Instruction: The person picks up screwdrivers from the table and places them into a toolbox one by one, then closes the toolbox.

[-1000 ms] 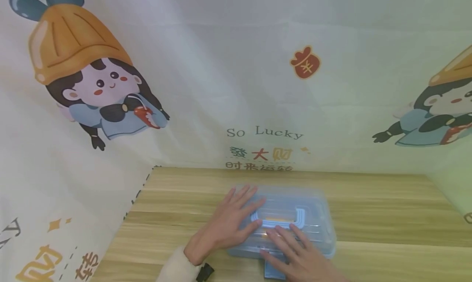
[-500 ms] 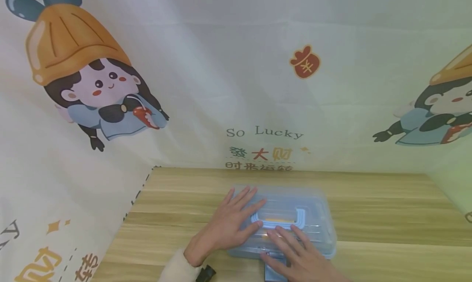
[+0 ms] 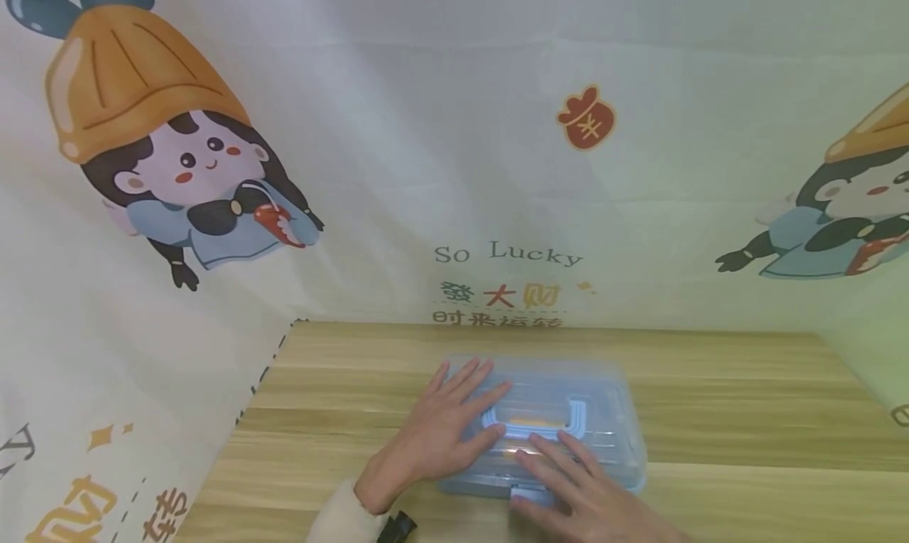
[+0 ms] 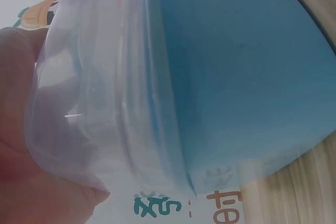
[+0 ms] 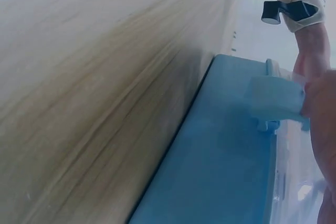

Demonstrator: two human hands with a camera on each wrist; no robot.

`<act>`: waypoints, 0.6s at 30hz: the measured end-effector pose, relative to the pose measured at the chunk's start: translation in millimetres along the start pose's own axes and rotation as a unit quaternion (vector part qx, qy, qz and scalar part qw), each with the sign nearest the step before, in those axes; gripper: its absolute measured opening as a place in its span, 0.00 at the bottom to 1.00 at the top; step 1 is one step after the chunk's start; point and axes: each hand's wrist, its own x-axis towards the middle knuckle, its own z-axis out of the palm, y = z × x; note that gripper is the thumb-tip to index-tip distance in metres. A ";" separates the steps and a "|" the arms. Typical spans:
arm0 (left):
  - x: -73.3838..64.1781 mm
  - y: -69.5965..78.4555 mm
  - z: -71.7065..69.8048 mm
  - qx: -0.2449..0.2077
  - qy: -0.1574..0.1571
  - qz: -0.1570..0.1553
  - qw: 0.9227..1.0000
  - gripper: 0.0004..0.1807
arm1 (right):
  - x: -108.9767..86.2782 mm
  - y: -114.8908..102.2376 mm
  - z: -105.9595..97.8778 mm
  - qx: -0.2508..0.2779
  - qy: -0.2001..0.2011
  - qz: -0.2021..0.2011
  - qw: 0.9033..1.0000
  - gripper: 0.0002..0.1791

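A blue plastic storage box [image 5: 226, 129] with a clear lid [image 3: 611, 440] stands closed on the table, a light blue carry handle [image 3: 536, 431] lying flat on the lid. My left hand [image 3: 443, 432] rests spread on the lid's left part, beside the handle. Over the front right part lies my right hand [image 3: 582, 496], its fingertips on the lid. The right thumb touches the light blue front latch [image 5: 275, 98], which sticks out from the box front in the right wrist view. Neither hand curls round anything. Orange and other contents show faintly through the lid.
The wood-grain table [image 3: 746, 417] extends to both sides of the box. Behind it and at the sides hangs a pale printed cloth [image 3: 426, 132] with cartoon figures and lettering. A black wrist camera mount [image 3: 396, 527] sits by the left sleeve.
The front latch, which hung down in front of the box, has swung upward under my right thumb. My left hand stays in place on the lid.
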 end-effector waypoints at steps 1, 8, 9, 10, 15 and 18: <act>-0.1 0.0 0.1 0.000 0.003 0.001 1.000 0.30 | -0.7 0.5 0.1 0.002 0.004 -0.001 1.000 0.38; -0.6 1.2 -0.4 -0.004 -0.004 -0.008 1.000 0.30 | -2.0 -1.3 0.8 -0.021 0.007 0.008 1.000 0.39; -0.7 1.3 -0.5 -0.004 -0.006 -0.011 1.000 0.30 | -1.9 -1.9 0.9 -0.025 0.004 0.012 1.000 0.39; -0.8 1.4 -0.6 -0.005 -0.009 -0.014 1.000 0.30 | -1.8 -2.5 1.0 -0.029 0.002 0.015 0.999 0.39; -2.4 2.7 -1.0 -0.008 -0.010 -0.025 1.000 0.31 | -1.5 -3.3 3.2 -0.060 0.006 0.024 0.998 0.41; -2.0 3.2 -1.2 -0.008 -0.008 -0.027 1.000 0.30 | -2.0 -1.3 5.8 -0.077 0.023 0.018 0.997 0.42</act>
